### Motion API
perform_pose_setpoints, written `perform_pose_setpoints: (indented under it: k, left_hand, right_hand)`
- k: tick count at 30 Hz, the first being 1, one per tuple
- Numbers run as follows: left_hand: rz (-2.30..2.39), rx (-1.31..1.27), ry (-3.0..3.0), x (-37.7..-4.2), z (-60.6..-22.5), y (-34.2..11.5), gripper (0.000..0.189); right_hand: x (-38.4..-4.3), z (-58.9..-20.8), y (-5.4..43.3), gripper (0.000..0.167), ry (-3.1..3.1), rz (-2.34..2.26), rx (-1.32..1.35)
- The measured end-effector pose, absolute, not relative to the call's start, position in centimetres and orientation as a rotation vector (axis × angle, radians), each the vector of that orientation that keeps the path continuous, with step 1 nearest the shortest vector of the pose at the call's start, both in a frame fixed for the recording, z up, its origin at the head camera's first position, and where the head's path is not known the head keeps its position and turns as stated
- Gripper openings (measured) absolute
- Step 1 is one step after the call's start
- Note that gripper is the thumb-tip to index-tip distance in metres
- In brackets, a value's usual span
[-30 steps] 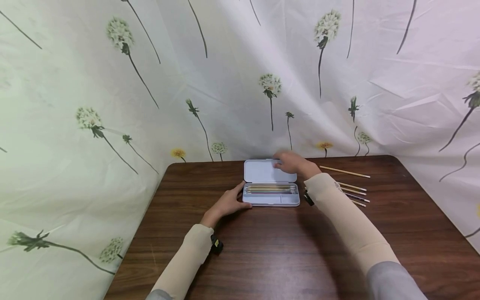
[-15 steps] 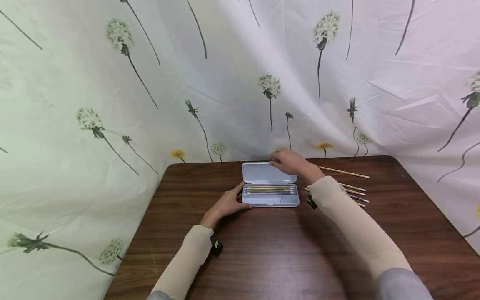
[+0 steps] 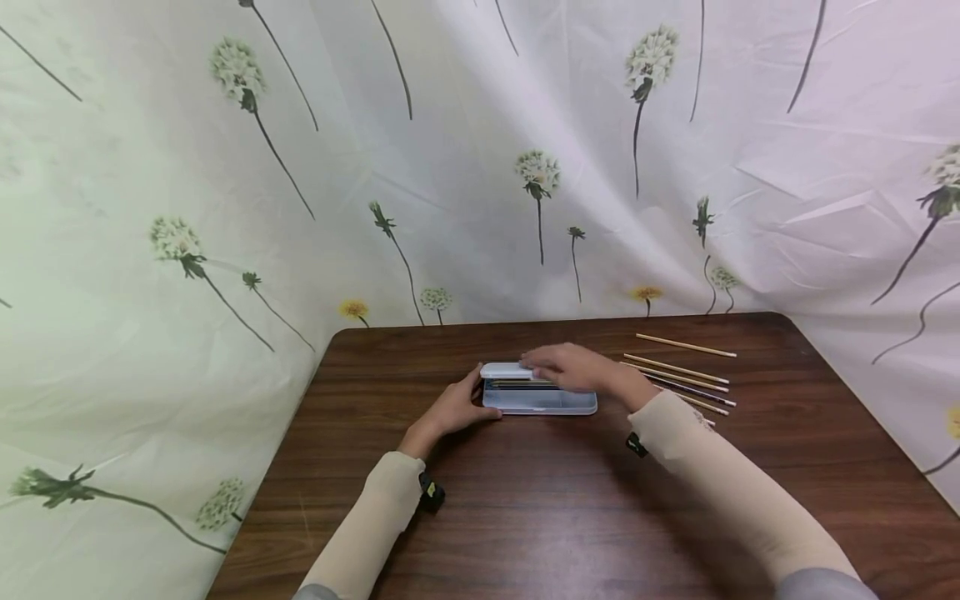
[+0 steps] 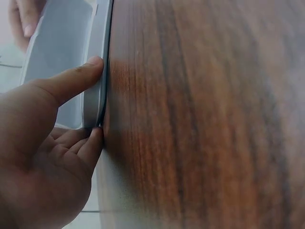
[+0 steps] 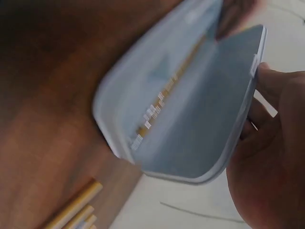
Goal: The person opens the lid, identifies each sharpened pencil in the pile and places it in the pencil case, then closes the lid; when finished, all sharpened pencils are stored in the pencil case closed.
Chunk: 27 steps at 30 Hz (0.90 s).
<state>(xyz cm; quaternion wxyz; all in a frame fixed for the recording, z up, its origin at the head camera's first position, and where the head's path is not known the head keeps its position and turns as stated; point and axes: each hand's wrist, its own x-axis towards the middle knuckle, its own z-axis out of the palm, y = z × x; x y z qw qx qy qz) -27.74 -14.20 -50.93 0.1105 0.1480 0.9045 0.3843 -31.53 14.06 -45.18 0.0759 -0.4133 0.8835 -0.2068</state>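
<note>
A pale blue-grey pencil case (image 3: 540,410) lies on the table with its lid (image 3: 501,370) tilted partway over the base. Several pencils (image 3: 517,384) lie in the back compartment, partly covered by the lid; the right wrist view also shows pencils (image 5: 167,90) inside. My left hand (image 3: 453,407) grips the case's left end, thumb on the front wall and fingers round the end near the tabletop. My right hand (image 3: 573,367) holds the lid by its free edge, thumb near the small latch tab and the other fingers behind the lid.
Several loose pencils (image 3: 675,367) lie right of the case, partly under the right forearm, with one pencil (image 3: 686,345) farther back. The dark wooden table (image 3: 525,500) meets a flower-printed cloth (image 3: 450,183) at its far edge.
The lid has swung from leaning fully back to tilting forward over the base, my right hand coming down and toward me with it. My left hand stays at the case's left end.
</note>
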Motion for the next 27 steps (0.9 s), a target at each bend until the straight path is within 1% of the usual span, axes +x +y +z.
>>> perform_pose_setpoints:
  k: [4,11,15,23,27]
  left_hand:
    - [1.079,0.413,2.683,-27.8,-51.0,-14.2,0.108]
    - [1.018,0.424,2.736,-27.9,-51.1,-14.1,0.106]
    - [1.010,0.439,2.739,-27.8,-51.1,-14.1,0.104]
    - [1.022,0.431,2.727,-27.6,-50.9,-14.0,0.101]
    - [1.003,0.430,2.736,-27.7,-50.9,-14.0,0.101]
  right_hand:
    - [-30.2,-46.8,14.2,0.047,2.565,-0.623,-1.263]
    - [-28.7,-49.0,14.1,0.050,2.552,-0.629,-1.378]
    - [-28.3,-49.7,14.2,0.051,2.564,-0.612,-1.436]
    - [-27.9,-50.5,14.2,0.055,2.604,-0.526,-1.439]
    - [-27.8,-50.6,14.2,0.060,2.619,-0.461,-1.443]
